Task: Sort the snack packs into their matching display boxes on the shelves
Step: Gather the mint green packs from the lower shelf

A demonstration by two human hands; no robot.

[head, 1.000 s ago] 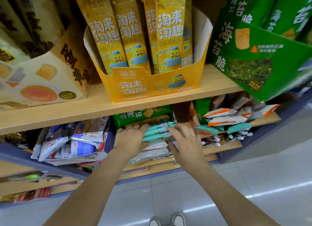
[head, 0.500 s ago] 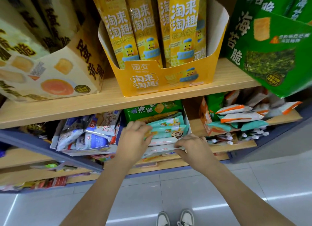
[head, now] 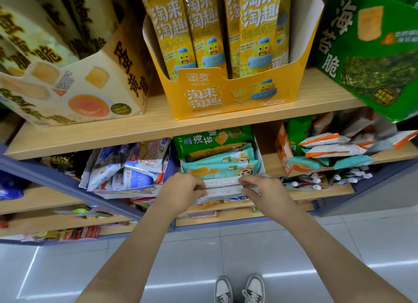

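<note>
**A:** Where are the hands?

**B:** Both are under the wooden shelf (head: 158, 130), at the front of the white box (head: 257, 158). The left hand (head: 181, 194) and the right hand (head: 269, 191) each have a closed grip. Their fingers are curled and pinch opposite ends of the white packs (head: 222, 186), a small flat stack with red print.

**A:** Are those packs in the box or out of it?

**B:** I cannot tell for sure. They lie at its front lip, touching the teal packs (head: 221, 167) that fill most of it.

**A:** Is that box sorted, then?

**B:** Not by my reckoning. Behind the teal ones sit a green pack (head: 212, 139) and a yellow pack (head: 210, 154). The green one looks to belong with the green box (head: 373, 65) up on the shelf.

**A:** And elsewhere?

**B:** The yellow box (head: 226, 99) looks finished, with tall packs of one kind standing upright. Left of the hands is a loose heap of blue-and-white packs (head: 135, 173). To the right, the orange box (head: 282, 153) holds orange-edged packs (head: 328, 142) mixed with teal and green ones.

**A:** So how far along is it?

**B:** Early to midway, I'd judge. One box looks tidy, and several are mixed and need picking through.
</note>
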